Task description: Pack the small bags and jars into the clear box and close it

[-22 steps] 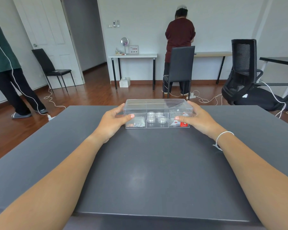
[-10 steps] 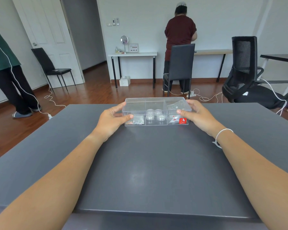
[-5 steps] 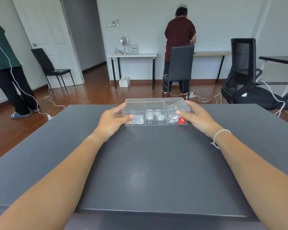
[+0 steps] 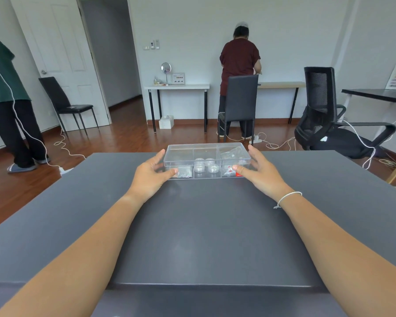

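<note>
The clear box lies on the far middle of the dark table, its lid down flat. Small bags fill its left compartment. Several small clear jars sit in the middle one. More small bags, one with a red label, are in the right one. My left hand is at the box's left end and my right hand at its right end. On both hands the fingers are spread and lifted off the ends. Only the thumb tips rest against the front wall.
Beyond the table's far edge stand a black dining chair and a black office chair. A person in a dark red top faces the wall tables. Another person stands at the left. White cables trail over the wooden floor.
Both hands had been clasping the ends of the box, which shifted slightly on the table. Now their fingers have opened and come off the ends, and the box rests on the table.
</note>
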`<action>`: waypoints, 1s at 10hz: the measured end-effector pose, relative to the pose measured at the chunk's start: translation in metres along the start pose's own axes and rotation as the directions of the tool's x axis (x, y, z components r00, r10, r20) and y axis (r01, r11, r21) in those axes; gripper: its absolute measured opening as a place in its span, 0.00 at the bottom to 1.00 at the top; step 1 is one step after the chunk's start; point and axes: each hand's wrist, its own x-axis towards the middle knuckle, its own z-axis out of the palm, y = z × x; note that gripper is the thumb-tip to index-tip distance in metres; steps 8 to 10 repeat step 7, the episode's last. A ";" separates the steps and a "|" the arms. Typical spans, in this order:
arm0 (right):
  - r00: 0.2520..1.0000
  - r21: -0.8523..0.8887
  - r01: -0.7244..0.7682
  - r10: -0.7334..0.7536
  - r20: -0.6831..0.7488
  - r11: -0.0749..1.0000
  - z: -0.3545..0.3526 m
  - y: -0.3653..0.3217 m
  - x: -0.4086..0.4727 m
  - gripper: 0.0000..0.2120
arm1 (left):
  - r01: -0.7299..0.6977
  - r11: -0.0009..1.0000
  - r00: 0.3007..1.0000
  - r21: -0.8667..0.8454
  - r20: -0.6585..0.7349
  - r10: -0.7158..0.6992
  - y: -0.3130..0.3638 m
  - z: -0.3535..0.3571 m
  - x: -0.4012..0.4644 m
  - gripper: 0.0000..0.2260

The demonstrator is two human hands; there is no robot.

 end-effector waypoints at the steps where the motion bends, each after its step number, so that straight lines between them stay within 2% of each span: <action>1: 1.000 -0.050 0.021 -0.022 -0.015 0.999 0.000 -0.002 -0.010 0.41 | -0.016 0.999 1.000 0.048 -0.024 0.017 0.001 -0.002 -0.009 0.33; 3: 0.997 -0.199 0.081 -0.080 0.012 0.977 0.001 -0.010 -0.034 0.39 | -0.104 0.975 0.994 0.197 -0.009 0.108 0.004 -0.006 -0.031 0.32; 4: 0.997 -0.351 0.079 -0.071 0.035 0.933 0.001 -0.015 -0.047 0.41 | -0.126 0.941 0.992 0.313 0.016 0.128 0.006 -0.008 -0.041 0.31; 6: 0.998 -0.503 0.039 -0.012 0.057 0.863 0.000 -0.024 -0.070 0.42 | -0.146 0.906 0.989 0.398 0.043 0.140 0.010 -0.009 -0.060 0.30; 7: 0.994 -0.623 0.042 0.031 0.105 0.781 0.000 -0.024 -0.078 0.40 | -0.153 0.885 0.988 0.439 0.049 0.147 0.012 -0.009 -0.065 0.28; 10: 0.994 -0.623 0.042 0.031 0.105 0.781 0.000 -0.024 -0.078 0.40 | -0.153 0.885 0.988 0.439 0.049 0.147 0.012 -0.009 -0.065 0.28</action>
